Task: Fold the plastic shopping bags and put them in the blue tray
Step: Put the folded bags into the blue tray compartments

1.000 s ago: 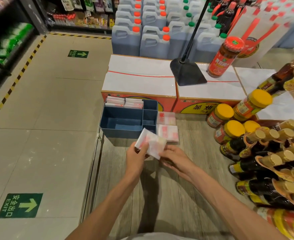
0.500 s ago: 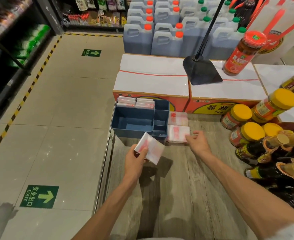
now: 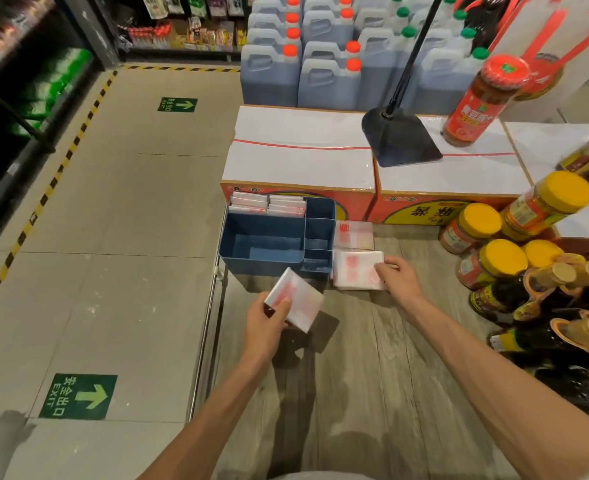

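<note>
While the left hand (image 3: 269, 320) pinches a folded white plastic bag with red print (image 3: 295, 299) by its near corner, the blue plastic compartment tray (image 3: 262, 259) sits just beyond at twelve o'clock, nearest this hand. At two o'clock, the right hand (image 3: 398, 280) curls its fingers onto a stack of folded white bags (image 3: 355, 271) touching the tray's right wall.

Cardboard boxes (image 3: 300, 161) w/ white tops stood behind a wooden platform (image 3: 372, 375). Black stand base (image 3: 398, 140) sat on them, red-lidded jar (image 3: 480, 102) beside it. Yellow-lidded jars (image 3: 476, 230) & dark bottles (image 3: 546, 306) at right; jugs (image 3: 321, 64) behind.
</note>
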